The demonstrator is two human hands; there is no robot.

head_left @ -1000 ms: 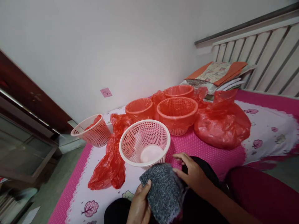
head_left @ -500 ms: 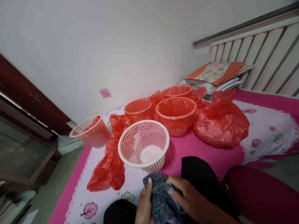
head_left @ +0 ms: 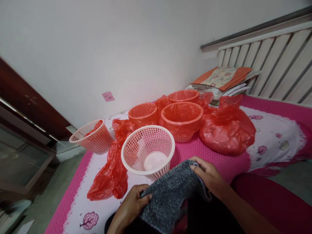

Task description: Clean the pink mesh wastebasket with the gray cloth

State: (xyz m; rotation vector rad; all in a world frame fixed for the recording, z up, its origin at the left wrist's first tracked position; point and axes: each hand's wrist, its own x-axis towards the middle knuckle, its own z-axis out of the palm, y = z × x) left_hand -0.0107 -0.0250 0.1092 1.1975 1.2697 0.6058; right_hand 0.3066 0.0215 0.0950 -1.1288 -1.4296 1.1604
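Observation:
A piece of speckled grey fabric (head_left: 168,195), fuzzy like a cloth or knit garment, is stretched between my two hands above my lap. My left hand (head_left: 133,203) grips its left edge, thumb on top. At the upper right corner, my right hand (head_left: 207,175) pinches it between thumb and fingers. Just beyond the fabric stands a white perforated plastic basket (head_left: 126,164) with nothing inside. The fabric's lower part hangs over my dark clothing, and something reddish shows below it.
A second pale basket (head_left: 99,139) leans at the left with red plastic inside. Crumpled red bags (head_left: 109,175) lie beside the near basket. Several red-lined baskets (head_left: 182,125) stand behind, with a full red bag (head_left: 227,133) at right. Folded textiles (head_left: 221,78) are stacked by the radiator (head_left: 275,58).
My hands have moved apart, the right one rightward and up, the left one leftward. The grey fabric, bunched before, is now spread out between them.

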